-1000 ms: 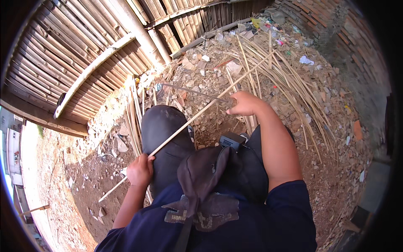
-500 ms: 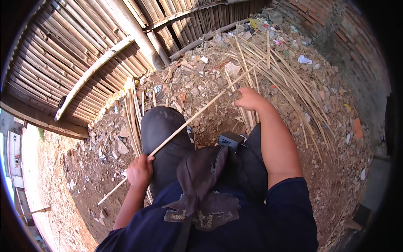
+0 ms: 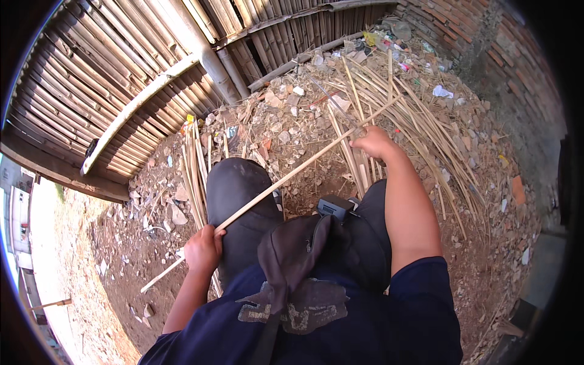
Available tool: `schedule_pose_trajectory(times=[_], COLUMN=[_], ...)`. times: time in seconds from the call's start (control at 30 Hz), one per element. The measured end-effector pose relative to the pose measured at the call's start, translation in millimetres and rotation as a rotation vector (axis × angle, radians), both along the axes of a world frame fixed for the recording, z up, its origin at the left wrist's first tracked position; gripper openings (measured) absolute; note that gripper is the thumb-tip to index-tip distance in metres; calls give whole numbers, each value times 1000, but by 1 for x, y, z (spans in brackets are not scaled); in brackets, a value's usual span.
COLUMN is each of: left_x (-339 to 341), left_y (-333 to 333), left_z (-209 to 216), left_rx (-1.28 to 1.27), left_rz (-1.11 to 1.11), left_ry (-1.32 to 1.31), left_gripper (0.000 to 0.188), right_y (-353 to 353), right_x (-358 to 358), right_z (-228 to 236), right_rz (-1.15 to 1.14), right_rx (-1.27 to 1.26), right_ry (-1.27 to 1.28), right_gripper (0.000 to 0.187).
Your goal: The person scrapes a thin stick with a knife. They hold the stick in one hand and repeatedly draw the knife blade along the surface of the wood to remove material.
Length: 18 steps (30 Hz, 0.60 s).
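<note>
A long pale bamboo strip (image 3: 286,178) slants across my legs, its low end at the left and its far end at the upper right. Near that low end, my left hand (image 3: 204,248) is closed around it. My right hand (image 3: 373,143) is a fist beside the strip's far part. From this fist a knife with a thin grey blade (image 3: 332,97) points up and left, crossing the strip. The knife's handle is hidden in my fingers.
Many split bamboo strips (image 3: 420,125) lie on the rubble at the right, with a smaller bundle (image 3: 194,164) left of my knee. A grey box-shaped device (image 3: 334,205) sits between my legs. A bamboo wall (image 3: 146,79) stands at upper left, a brick wall (image 3: 517,67) at right.
My right hand has shifted slightly right, and the blade now shows pointing away up and left. My left hand keeps its grip on the strip, nearly still.
</note>
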<state>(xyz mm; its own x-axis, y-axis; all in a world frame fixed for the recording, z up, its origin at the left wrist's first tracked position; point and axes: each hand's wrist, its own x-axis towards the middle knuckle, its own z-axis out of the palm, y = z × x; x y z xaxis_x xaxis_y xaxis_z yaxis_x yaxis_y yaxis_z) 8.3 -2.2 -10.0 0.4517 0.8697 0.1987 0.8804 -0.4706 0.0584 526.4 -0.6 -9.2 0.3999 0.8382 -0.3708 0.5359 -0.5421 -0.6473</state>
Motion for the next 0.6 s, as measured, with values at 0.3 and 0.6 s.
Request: schedule_pose_trajectory(times=[0.3,0.6], left_x=[-4,0], left_y=[2,4], left_z=[-4,4], left_rx=[-31,-88], left_rz=[-9,5], left_ry=[-31,-11], left_gripper=[32,32], right_y=[-9,-6], right_x=[-70,-64], right_z=[41,34], right_rz=[459,386], right_rx=[33,-47], right_ry=[-278,-288], right_gripper=[60,48])
